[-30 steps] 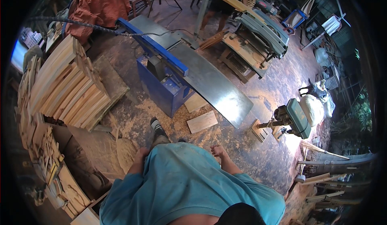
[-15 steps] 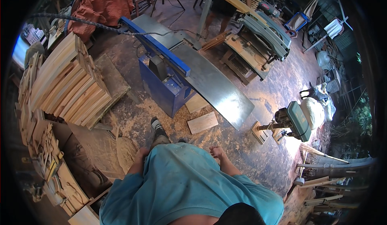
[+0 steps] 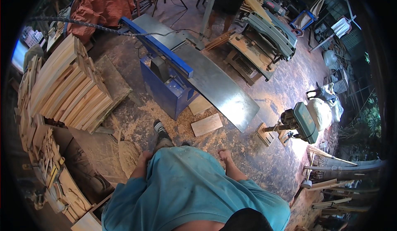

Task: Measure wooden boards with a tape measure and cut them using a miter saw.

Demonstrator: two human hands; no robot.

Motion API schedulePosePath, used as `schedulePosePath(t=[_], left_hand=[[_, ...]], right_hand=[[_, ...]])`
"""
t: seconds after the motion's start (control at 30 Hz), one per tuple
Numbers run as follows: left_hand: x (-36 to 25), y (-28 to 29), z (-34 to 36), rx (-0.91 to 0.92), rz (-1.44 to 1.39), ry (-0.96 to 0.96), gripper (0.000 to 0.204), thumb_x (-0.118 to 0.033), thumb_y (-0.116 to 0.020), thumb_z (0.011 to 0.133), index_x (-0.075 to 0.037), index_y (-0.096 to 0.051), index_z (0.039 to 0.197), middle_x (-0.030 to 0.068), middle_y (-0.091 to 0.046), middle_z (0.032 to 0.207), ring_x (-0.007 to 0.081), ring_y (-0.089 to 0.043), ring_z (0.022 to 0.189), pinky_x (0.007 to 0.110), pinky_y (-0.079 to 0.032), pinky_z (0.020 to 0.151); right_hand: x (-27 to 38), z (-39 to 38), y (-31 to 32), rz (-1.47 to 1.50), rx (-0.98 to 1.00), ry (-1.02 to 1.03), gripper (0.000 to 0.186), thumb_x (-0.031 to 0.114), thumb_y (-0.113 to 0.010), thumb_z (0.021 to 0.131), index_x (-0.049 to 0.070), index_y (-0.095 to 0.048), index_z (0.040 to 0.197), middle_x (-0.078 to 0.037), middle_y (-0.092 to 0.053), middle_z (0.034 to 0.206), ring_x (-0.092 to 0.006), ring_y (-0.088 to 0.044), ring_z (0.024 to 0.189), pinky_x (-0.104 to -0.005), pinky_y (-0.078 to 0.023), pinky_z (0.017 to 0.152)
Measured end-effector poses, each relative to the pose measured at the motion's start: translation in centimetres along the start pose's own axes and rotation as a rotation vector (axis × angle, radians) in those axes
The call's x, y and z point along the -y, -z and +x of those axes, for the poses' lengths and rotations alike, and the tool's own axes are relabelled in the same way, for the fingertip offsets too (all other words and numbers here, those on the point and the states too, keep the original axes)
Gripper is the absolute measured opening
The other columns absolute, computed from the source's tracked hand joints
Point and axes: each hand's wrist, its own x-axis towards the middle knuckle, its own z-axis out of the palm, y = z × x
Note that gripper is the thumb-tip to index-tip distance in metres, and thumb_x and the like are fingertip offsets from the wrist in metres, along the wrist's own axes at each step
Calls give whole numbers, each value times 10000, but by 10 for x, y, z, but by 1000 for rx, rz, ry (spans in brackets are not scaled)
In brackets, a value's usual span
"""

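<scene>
My left hand (image 3: 144, 156) hangs beside the teal shirt (image 3: 190, 181) at my left hip, its fingers mostly out of sight. My right hand (image 3: 224, 154) hangs free at my right side, empty, with fingers loosely bent and a little apart. Ahead stands a blue machine (image 3: 163, 92) with a blue fence (image 3: 157, 45) and a long steel bed (image 3: 219, 90). A short board (image 3: 206, 124) lies on shavings beside it. To the left is a tall stack of cut wooden pieces (image 3: 66, 84); to the right, a green drill press (image 3: 304, 123).
Another person (image 3: 221, 7) stands behind a grey-green machine (image 3: 271, 38) holding planks. An orange tarp (image 3: 93, 9) is at the back left, with a cable (image 3: 103, 26) across it. Scrap wood (image 3: 58, 177) lies left, white sacks (image 3: 320, 113) right, loose timber (image 3: 331, 185) at lower right.
The other person at the back has shifted, the shirt now less visible behind the raised long board. My hands stay almost where they were.
</scene>
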Motion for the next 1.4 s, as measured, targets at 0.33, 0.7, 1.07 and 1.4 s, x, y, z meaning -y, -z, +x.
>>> schedulePosePath(t=[0.33,0.7,1.07,1.4], left_hand=[[18,-9,20,98,113,-34,482,-398,-587,858,-15,-705,1126,242,-648,1213,388,-618,1167,456,-509,955],[6,6,-3,147,258,-173,456,-356,-550,886,-25,-690,1166,242,-634,1243,377,-599,1199,449,-484,990],[3,11,-2,126,230,-118,463,-378,-545,884,-45,-696,1168,239,-627,1257,384,-570,1234,447,-460,1023],[-4,19,-13,154,249,-67,487,-424,-517,887,-59,-704,1151,217,-642,1235,367,-595,1201,446,-482,1001]], right_hand=[[84,-32,106,-146,-1170,422,528,281,-529,960,-3,-482,1403,-275,-430,1466,-412,-473,1305,-441,-388,1091],[141,-7,124,-568,-741,281,750,395,-644,836,-59,-418,1388,-327,-370,1493,-445,-482,1308,-469,-453,1049],[158,22,136,-878,-563,127,710,322,-551,843,-132,-440,1378,-343,-453,1430,-446,-475,1327,-486,-433,1066],[170,5,129,-776,-552,95,870,290,-599,790,-210,-278,1426,-358,-348,1499,-410,-304,1453,-400,-419,1104]])
